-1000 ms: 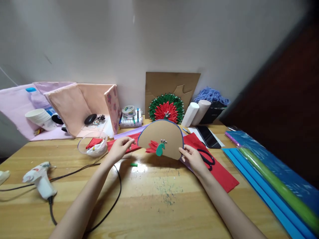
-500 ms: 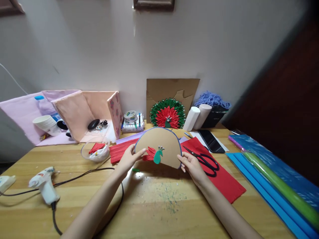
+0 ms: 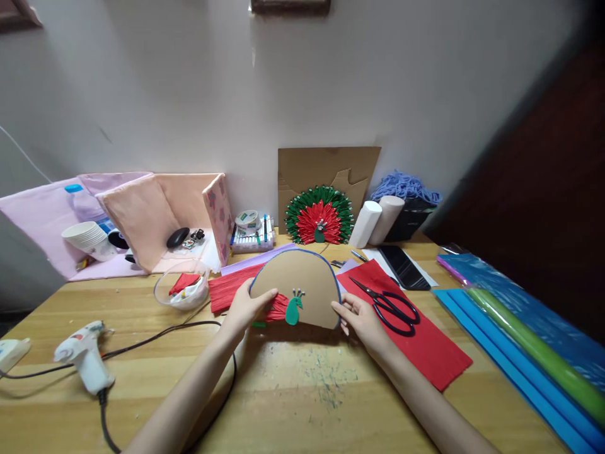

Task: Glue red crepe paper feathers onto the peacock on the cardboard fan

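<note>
A half-round cardboard piece (image 3: pixel 302 271) with a blue edge is held up between my hands, tilted above the table. Its left edge is gripped by my left hand (image 3: pixel 248 310), thumb across the front. My right hand (image 3: pixel 357 315) pinches the lower right edge. On its lower front sits a green peacock body (image 3: pixel 293 310) with a small crest, and red crepe-paper feathers (image 3: pixel 275 308) fan out to its left, partly covered by my left thumb. Black-handled scissors (image 3: pixel 394 310) lie on red crepe paper (image 3: pixel 425 343) beside my right hand.
A white glue gun (image 3: pixel 87 356) stands at left, its black cable (image 3: pixel 165 329) crossing the table. Behind are a clear bowl (image 3: pixel 182 287), a marker box (image 3: pixel 254 236) and a finished red-green peacock (image 3: pixel 319 217). Rolled sheets (image 3: pixel 524 353) lie at right; a phone (image 3: pixel 404 268) is behind the scissors.
The cardboard piece has shifted slightly left and down in both hands. My left thumb now covers more of the red feathers. The view has tilted a little.
</note>
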The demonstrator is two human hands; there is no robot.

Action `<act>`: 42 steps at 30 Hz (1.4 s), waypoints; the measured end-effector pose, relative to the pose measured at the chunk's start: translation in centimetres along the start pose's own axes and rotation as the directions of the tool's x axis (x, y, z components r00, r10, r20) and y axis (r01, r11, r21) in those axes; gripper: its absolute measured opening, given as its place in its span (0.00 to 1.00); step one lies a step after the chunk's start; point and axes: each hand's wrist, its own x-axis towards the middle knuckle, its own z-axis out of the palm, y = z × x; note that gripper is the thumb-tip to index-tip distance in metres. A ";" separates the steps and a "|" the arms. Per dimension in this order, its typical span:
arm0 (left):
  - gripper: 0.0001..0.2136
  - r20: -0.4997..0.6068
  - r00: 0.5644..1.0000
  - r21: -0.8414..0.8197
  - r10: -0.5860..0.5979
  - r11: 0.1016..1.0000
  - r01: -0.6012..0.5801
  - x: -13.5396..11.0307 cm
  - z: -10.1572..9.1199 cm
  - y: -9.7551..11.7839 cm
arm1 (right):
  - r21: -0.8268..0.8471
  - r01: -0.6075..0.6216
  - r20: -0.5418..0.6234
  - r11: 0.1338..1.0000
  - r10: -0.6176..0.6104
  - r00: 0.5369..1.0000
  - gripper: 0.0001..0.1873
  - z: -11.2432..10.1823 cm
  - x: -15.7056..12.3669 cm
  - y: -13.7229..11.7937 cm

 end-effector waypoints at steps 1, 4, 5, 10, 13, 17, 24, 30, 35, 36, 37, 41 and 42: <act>0.24 -0.004 1.000 0.008 0.002 1.000 -0.002 0.0 0.0 0.0 | -0.001 0.004 0.002 1.000 -0.004 1.000 0.19 0.0 0.0 0.0; 0.23 -0.010 1.000 0.016 0.001 1.000 0.000 0.1 0.0 0.1 | -0.003 0.007 -0.002 1.000 -0.007 1.000 0.19 0.0 0.1 0.0; 0.22 -0.002 1.000 0.008 -0.009 1.000 0.009 0.1 0.0 0.1 | -0.005 0.005 -0.007 1.000 -0.006 1.000 0.19 0.0 0.2 0.0; 0.21 0.141 0.975 -0.055 -0.169 0.982 0.178 0.1 -0.1 -0.1 | 0.001 -0.003 -0.051 1.000 0.003 0.999 0.19 -0.3 0.4 0.0; 0.22 0.216 0.961 -0.055 -0.172 0.981 0.187 0.3 -0.1 -0.5 | 0.019 -0.010 -0.056 1.000 0.011 0.998 0.18 -0.5 0.5 -0.1; 0.23 0.262 0.956 -0.019 -0.130 0.990 0.140 0.5 0.0 -1.5 | 0.022 -0.058 -0.037 0.998 0.059 0.998 0.19 -0.7 0.8 -0.1; 0.22 0.289 0.935 0.030 -0.206 0.978 0.206 0.6 0.2 -2.4 | 0.047 -0.160 -0.043 0.986 0.162 0.986 0.16 -0.5 0.5 -0.3; 0.24 0.251 0.948 0.146 -0.197 0.976 0.165 0.6 0.1 -2.7 | 0.082 -0.169 -0.025 0.982 0.172 0.985 0.15 -0.6 0.6 0.1; 0.24 0.235 0.951 0.216 -0.203 0.964 0.152 0.7 0.0 -3.2 | 0.103 -0.177 -0.045 0.979 0.182 0.982 0.16 -0.7 0.8 0.3; 0.23 0.237 0.949 0.231 -0.210 0.960 0.155 0.7 -0.1 -3.0 | 0.104 -0.183 -0.049 0.978 0.189 0.981 0.16 -0.7 0.8 0.2; 0.22 0.241 0.945 0.250 -0.223 0.955 0.161 0.6 -0.2 -2.7 | 0.103 -0.188 -0.047 0.977 0.193 0.980 0.17 -0.6 0.7 0.1; 0.18 0.253 0.924 0.309 -0.288 0.929 0.205 0.2 -0.8 -0.9 | 0.084 -0.211 -0.003 0.974 0.212 0.977 0.17 -0.2 0.5 -0.1; 0.17 0.255 0.921 0.291 -0.295 0.932 0.218 0.1 -1.0 -0.5 | 0.079 -0.218 0.002 0.973 0.219 0.976 0.17 0.0 0.5 0.0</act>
